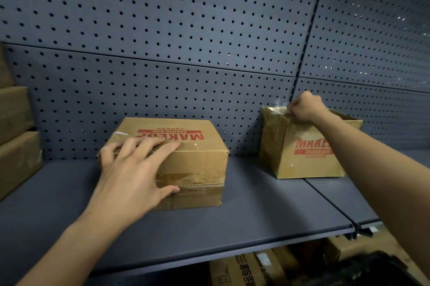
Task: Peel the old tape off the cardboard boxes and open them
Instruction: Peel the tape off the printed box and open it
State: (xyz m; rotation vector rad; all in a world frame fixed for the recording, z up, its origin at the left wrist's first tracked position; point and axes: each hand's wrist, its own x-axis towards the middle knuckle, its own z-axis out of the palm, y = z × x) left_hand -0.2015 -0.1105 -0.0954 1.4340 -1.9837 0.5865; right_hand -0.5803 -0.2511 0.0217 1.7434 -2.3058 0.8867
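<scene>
Working at 2 cardboard boxes on a dark metal shelf (256, 211). Pressing the left hand (135, 169) down on the closed box (197, 157), mid-shelf and nearer the front edge: fingers spread wide over its top near-left corner, thumb down the front face. Pinching a crumpled strip of clear tape (278, 111) with the right hand (307, 108), curled into a fist at the top rim of the open box (309, 162), toward the back edge on the right, by the seam between 2 shelf panels.

Probably light, both of them, judging by the slanted, sagging walls of the open box; contents not visible. Soft, worn corrugated card, liable to buckle or tear if pulled hard. Thin, sticky tape, apt to snap or lift paper with it. Best taken by a raised tape end and drawn low along the seam, with the other hand bracing the box close by. On the closed box, glossy old tape (190, 177) across the front face over the flap seam, plus a pale patch (119, 134) at the top left corner beside the fingers.

Behind, grey-blue pegboard (162, 29) in panels. At the left edge of the shelf, a stack of brown boxes (16, 141). Below the shelf, more cartons (246, 267) with printed writing, partly in shadow.
</scene>
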